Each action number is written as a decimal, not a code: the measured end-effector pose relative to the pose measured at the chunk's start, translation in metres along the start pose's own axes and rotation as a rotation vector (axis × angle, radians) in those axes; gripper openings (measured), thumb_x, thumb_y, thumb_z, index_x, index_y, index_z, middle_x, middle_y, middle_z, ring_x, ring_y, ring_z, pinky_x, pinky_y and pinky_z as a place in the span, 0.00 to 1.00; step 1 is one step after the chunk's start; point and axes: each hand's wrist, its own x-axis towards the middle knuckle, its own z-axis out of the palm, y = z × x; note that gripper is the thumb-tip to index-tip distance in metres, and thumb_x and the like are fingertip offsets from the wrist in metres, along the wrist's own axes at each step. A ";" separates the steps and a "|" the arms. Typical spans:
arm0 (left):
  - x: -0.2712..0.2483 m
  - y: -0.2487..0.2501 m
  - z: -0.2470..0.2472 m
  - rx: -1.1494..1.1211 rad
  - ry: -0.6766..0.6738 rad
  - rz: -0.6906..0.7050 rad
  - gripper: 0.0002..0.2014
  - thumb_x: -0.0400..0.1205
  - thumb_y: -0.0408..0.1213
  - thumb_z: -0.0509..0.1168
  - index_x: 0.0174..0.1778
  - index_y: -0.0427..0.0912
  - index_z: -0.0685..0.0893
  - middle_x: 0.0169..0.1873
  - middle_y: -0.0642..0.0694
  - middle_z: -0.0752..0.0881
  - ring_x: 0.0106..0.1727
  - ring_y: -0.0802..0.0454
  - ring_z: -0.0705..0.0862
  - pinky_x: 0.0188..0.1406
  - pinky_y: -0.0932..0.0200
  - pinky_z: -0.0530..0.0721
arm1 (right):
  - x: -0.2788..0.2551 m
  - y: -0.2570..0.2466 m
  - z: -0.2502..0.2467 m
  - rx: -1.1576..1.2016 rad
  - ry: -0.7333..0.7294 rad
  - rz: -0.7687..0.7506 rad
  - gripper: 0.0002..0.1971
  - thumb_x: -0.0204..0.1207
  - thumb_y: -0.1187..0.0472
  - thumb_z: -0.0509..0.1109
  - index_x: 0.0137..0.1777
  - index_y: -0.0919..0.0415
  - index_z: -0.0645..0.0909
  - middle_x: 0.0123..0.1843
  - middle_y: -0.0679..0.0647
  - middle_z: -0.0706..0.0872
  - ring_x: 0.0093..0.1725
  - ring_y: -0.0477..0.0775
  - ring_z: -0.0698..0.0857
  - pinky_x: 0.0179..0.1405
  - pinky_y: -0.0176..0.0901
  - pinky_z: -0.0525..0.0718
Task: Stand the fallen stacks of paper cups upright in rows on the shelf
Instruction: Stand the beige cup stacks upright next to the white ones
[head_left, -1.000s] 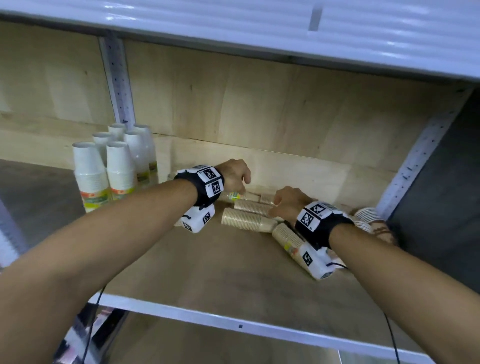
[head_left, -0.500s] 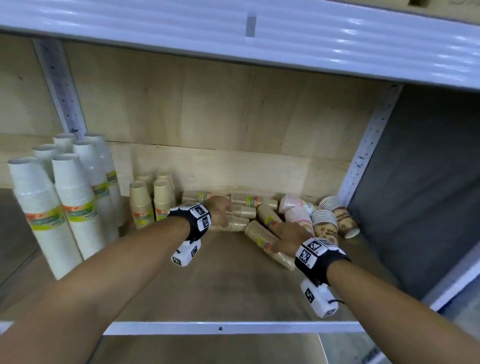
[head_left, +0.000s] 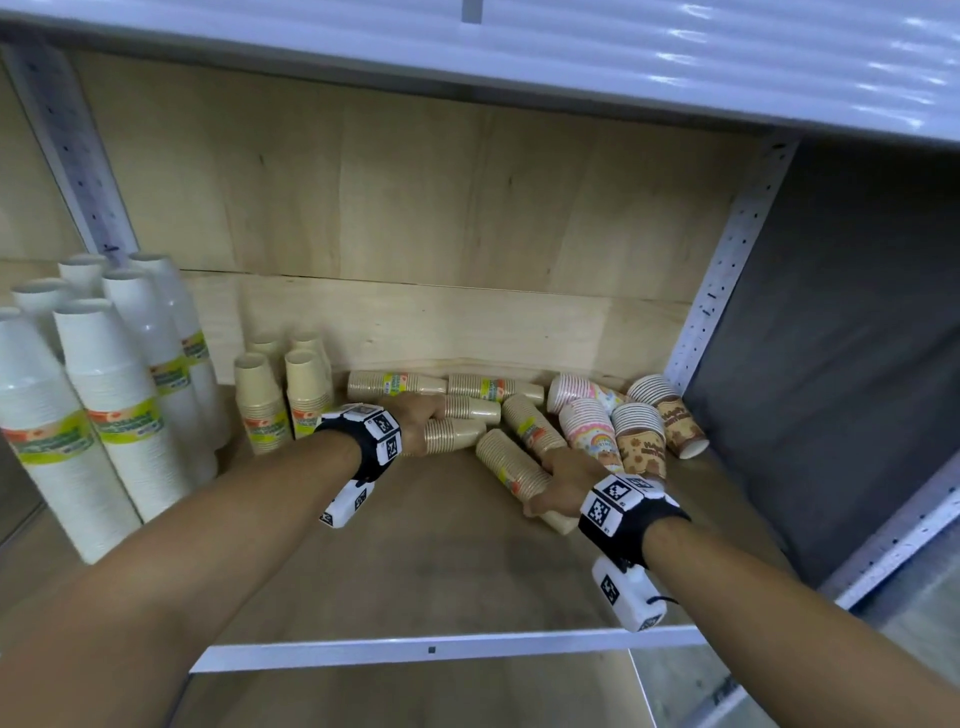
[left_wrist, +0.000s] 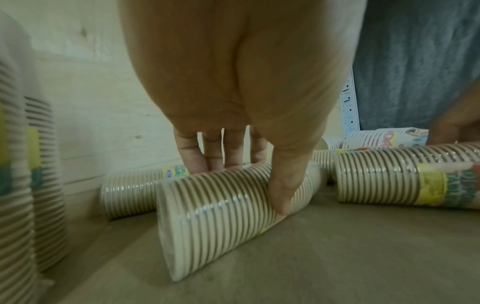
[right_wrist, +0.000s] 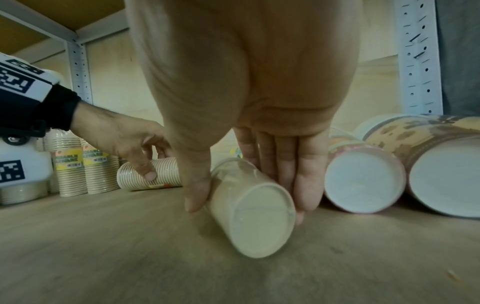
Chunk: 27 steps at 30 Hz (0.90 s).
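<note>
Two ribbed beige stacks (head_left: 453, 433), hands (head_left: 420, 415) gripping

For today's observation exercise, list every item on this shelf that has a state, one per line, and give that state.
Left hand: grips a lying tan cup stack.
Right hand: grips another lying tan stack.
White cup stacks: upright, at the left.
Short tan stacks: upright, in rows.
Tan stacks by the back wall: lying down.
Patterned cup stacks: fallen, at the right.

The wooden shelf (head_left: 415, 582) bears upright white stacks (head_left: 119, 415) and fallen beige stacks (head_left: 470, 384).
</note>
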 end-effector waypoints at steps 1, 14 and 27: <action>0.002 0.001 0.000 0.010 0.002 0.002 0.31 0.74 0.33 0.75 0.74 0.48 0.75 0.67 0.45 0.81 0.64 0.45 0.81 0.55 0.57 0.80 | 0.000 0.000 0.000 0.007 -0.005 0.000 0.42 0.63 0.39 0.80 0.73 0.60 0.73 0.67 0.55 0.80 0.62 0.57 0.82 0.55 0.46 0.82; 0.006 -0.003 -0.007 -0.074 0.007 0.014 0.30 0.76 0.40 0.75 0.74 0.38 0.77 0.67 0.40 0.81 0.66 0.42 0.81 0.62 0.52 0.81 | 0.000 -0.009 -0.029 -0.046 -0.032 -0.059 0.29 0.64 0.42 0.80 0.58 0.61 0.83 0.47 0.51 0.83 0.42 0.51 0.83 0.28 0.39 0.75; -0.016 0.001 -0.014 -0.433 0.176 0.043 0.31 0.70 0.39 0.80 0.67 0.43 0.75 0.54 0.49 0.82 0.52 0.49 0.82 0.48 0.56 0.80 | 0.014 -0.066 -0.079 0.050 0.170 -0.095 0.22 0.63 0.51 0.81 0.54 0.58 0.81 0.54 0.59 0.86 0.50 0.61 0.86 0.48 0.51 0.88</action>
